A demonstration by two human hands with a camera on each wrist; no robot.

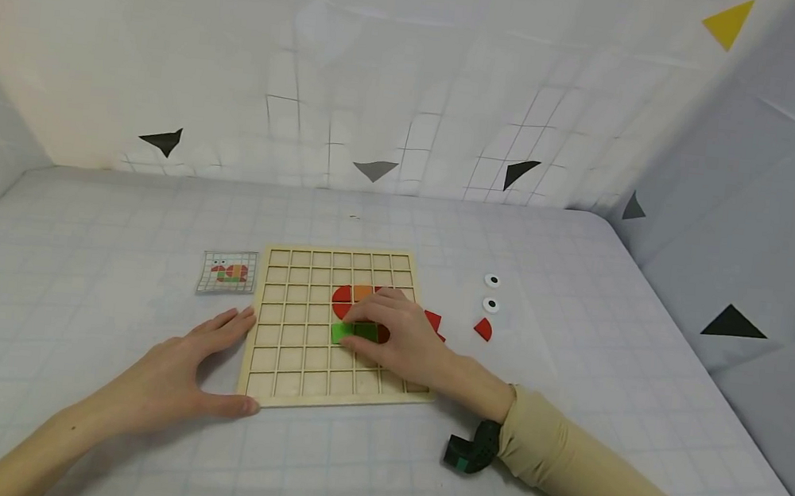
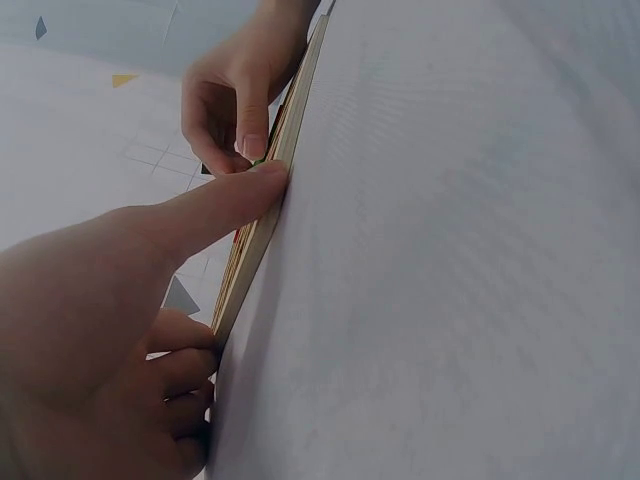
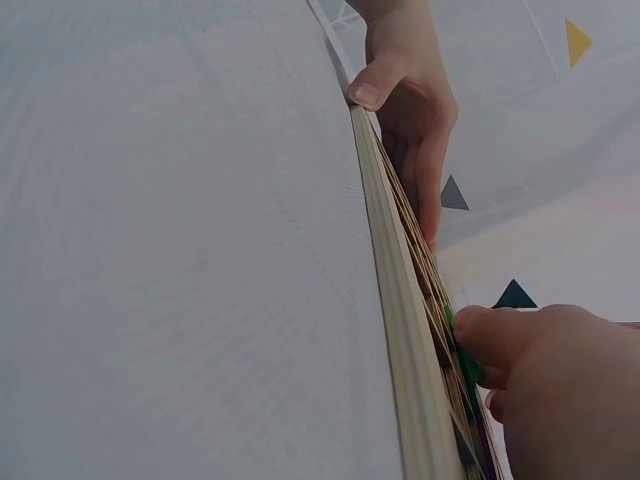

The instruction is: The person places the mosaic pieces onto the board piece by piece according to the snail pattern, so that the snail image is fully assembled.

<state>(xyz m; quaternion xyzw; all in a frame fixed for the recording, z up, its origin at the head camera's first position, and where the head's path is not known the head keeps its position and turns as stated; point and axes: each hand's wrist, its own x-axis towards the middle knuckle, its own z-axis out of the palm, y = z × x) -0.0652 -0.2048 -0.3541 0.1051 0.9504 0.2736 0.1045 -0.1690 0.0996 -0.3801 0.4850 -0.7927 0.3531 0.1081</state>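
Note:
A square wooden grid board [image 1: 293, 362] lies on the table, with colored tiles set in its right half. My right hand [image 1: 399, 336] is over it, thumb and fingertips pinching a light green square tile [image 1: 340, 333] at the grid surface. Beside that tile is a dark green tile [image 1: 365, 330], partly under the hand. Red quarter-round tiles [image 1: 341, 303] and an orange tile [image 1: 362, 293] sit just behind; the hand hides others. My left hand [image 1: 177, 370] touches the board's left edge, fingers stretched at the side and thumb at the near corner.
Left of the board lies a small picture card [image 1: 226, 272] with a colored grid figure. To the right are two eye discs [image 1: 490, 305], a loose red quarter piece [image 1: 483, 329] and red pieces [image 1: 433, 320] near the board's edge. A dark device [image 1: 473, 449] is at the right wrist.

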